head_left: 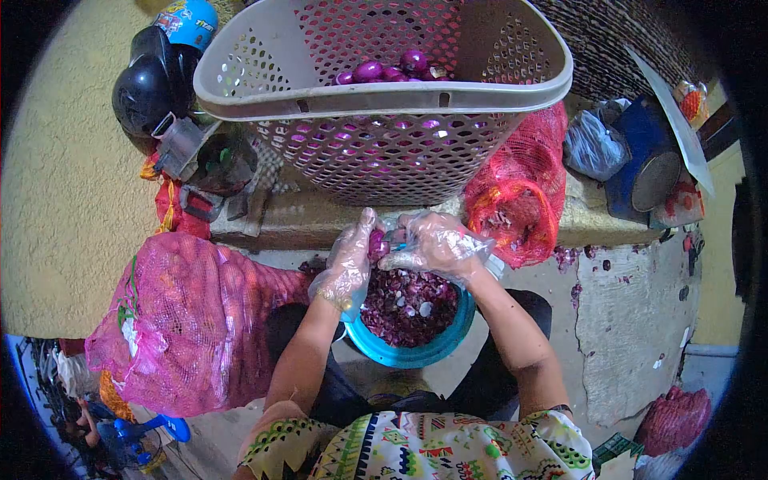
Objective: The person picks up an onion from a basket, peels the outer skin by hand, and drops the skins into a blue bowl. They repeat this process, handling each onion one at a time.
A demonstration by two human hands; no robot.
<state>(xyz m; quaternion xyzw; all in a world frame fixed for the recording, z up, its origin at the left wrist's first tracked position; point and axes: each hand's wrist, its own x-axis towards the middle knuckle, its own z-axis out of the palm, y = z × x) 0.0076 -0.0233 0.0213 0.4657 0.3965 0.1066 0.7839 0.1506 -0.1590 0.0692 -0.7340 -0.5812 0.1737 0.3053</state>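
Note:
In clear plastic gloves, both my hands meet above a turquoise basin (408,358). My left hand (349,258) is closed around a peeled purple onion (378,246). Close against it, my right hand (438,246) has its fingers curled; a bit of grey-blue shows by them, but what it belongs to is mostly hidden. Purple onion skins (406,308) fill the basin, with a few pale cut pieces among them. Beyond my hands stands a tall beige perforated basket (384,102), with shiny peeled onions (384,70) inside.
A bulging pink net sack (200,328) of onions leans at my left. Behind my right hand lies a red net bag (520,200). Black helmet (144,96) and blue helmet (188,24) are at the back left. A blue container (644,160) stands back right; onion skins litter the floor.

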